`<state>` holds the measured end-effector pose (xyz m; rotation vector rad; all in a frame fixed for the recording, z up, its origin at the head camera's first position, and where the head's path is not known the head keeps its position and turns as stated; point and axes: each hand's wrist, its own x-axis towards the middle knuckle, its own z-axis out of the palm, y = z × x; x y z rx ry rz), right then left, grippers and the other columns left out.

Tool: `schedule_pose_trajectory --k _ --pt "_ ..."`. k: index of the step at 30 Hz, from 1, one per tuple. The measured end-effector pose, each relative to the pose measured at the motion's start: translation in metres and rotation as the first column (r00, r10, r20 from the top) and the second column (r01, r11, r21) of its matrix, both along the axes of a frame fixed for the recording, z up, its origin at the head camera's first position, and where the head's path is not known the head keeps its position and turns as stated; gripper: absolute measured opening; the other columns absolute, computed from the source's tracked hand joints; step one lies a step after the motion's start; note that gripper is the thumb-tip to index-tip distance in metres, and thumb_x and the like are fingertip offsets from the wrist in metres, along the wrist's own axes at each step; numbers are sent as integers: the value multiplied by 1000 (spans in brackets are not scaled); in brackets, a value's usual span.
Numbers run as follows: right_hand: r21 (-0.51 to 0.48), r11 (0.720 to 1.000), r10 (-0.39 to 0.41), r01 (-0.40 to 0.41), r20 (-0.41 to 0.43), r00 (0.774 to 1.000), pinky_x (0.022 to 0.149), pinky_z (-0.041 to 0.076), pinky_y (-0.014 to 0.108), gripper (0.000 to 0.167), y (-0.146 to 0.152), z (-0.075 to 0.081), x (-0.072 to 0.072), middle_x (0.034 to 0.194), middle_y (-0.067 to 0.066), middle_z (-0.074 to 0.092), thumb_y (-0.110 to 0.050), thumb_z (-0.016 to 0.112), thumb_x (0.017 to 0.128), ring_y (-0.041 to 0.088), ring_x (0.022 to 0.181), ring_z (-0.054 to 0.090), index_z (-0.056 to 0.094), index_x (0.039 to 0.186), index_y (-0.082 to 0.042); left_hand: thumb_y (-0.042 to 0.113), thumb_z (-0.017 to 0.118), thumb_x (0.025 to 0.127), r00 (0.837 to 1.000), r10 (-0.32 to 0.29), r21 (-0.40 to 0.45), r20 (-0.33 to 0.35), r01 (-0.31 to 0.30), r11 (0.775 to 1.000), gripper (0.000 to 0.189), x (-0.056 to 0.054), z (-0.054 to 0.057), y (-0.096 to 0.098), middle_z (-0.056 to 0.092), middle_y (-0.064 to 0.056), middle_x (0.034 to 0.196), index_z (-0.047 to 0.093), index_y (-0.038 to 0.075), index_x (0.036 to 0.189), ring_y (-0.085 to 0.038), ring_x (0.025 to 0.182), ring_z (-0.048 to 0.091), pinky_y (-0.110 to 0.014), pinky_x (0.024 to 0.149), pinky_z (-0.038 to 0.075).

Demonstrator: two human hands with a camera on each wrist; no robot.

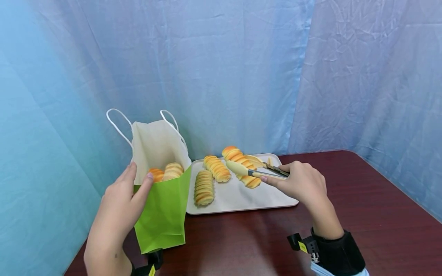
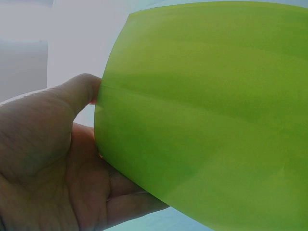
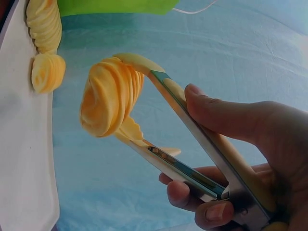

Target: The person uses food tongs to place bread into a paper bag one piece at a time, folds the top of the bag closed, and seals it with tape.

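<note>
My right hand (image 1: 302,182) holds metal tongs (image 1: 267,173) with pale yellow tips, thumb on one arm and fingers round the other. Between the tips is a ridged golden bread roll (image 3: 113,96), which appears raised off the tray in the right wrist view. My left hand (image 1: 119,205) rests against the left side of a green paper bag (image 1: 162,214), its thumb at the front rim and its fingers along the side, partly hidden in the left wrist view. Inside the standing bag, bread rolls (image 1: 172,171) show near the opening.
A white tray (image 1: 238,203) lies right of the bag on the dark red table (image 1: 362,207). On it are two ridged rolls, a paler bread roll (image 1: 204,188) and a golden bread roll (image 1: 216,168). White bag handles (image 1: 117,124) stand up. Blue curtains (image 1: 221,76) hang behind.
</note>
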<state>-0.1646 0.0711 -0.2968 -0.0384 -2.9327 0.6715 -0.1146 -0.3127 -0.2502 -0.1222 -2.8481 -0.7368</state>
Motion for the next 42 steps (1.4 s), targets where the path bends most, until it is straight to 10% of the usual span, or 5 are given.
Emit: schedule_pose_trajectory --k 42 --pt "-6 1000 30 -30 -39 999 49 37 32 83 2 2 1 83 4 70 -71 71 79 20 64 51 69 132 -7 53 32 107 1000 1 -6 0 -1 1000 81 0 -1 0 16 -30 164 16 -8 159 -50 149 18 -67 114 23"
